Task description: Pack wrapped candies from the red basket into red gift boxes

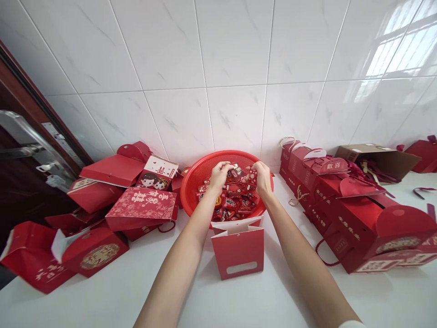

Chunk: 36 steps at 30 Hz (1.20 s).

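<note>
A red plastic colander basket [191,182] stands against the tiled wall, holding a heap of small red-wrapped candies [232,202]. Both of my hands reach over it. My left hand [220,176] has its fingers closed at a dark red wrapped candy [236,172]. Closed as well, my right hand [262,175] pinches a red candy packet with pale dots [251,176]. Just in front of the basket, between my forearms, an upright red gift box [239,250] has its top open and a slot-shaped window low on its face. Its inside is mostly hidden.
Several opened red gift boxes [143,202] pile up at the left, beside a dark door with a metal handle [30,136]. A row of closed red boxes [327,205] lines the right. Behind them, a brown carton [385,157] holds dark red ribbons.
</note>
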Available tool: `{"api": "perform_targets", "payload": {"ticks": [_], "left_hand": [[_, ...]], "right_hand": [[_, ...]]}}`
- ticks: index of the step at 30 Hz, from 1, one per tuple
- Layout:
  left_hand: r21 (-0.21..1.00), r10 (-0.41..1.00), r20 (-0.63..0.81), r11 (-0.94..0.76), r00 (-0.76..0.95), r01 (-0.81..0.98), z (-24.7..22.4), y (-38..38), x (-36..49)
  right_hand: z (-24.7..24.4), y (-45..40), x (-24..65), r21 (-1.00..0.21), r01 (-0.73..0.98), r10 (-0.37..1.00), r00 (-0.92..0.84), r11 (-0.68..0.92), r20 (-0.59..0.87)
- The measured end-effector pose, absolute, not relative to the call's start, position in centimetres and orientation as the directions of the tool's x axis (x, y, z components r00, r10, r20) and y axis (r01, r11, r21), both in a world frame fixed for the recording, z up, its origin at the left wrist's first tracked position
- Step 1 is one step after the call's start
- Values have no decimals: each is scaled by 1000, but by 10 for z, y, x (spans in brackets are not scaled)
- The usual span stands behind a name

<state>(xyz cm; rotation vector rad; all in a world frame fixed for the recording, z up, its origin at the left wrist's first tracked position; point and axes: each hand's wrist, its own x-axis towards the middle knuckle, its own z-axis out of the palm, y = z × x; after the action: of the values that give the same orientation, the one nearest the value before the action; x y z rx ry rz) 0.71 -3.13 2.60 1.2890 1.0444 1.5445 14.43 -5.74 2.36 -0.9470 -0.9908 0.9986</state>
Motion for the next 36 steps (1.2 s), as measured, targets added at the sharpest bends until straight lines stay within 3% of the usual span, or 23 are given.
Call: {"api": "perform_targets", "payload": {"ticks": [8,17,29,36], "left_hand": [[963,948,245,-262,-202,-62,11,-32,3],[978,962,188,-202,-198,-53,-17,-34,4],[950,955,294,-289,26,-117,-20,-23,11],[950,912,310,-308,269,-51,-19,0,0]], "right_hand": [[24,-58,141,-950,-155,926,311,272,214],[18,-57,135,-892,-42,861,287,449,420],[9,-50,141,-882,58,809,375,468,454],[4,-43,141,-876,-21,831,327,482,450]]}}
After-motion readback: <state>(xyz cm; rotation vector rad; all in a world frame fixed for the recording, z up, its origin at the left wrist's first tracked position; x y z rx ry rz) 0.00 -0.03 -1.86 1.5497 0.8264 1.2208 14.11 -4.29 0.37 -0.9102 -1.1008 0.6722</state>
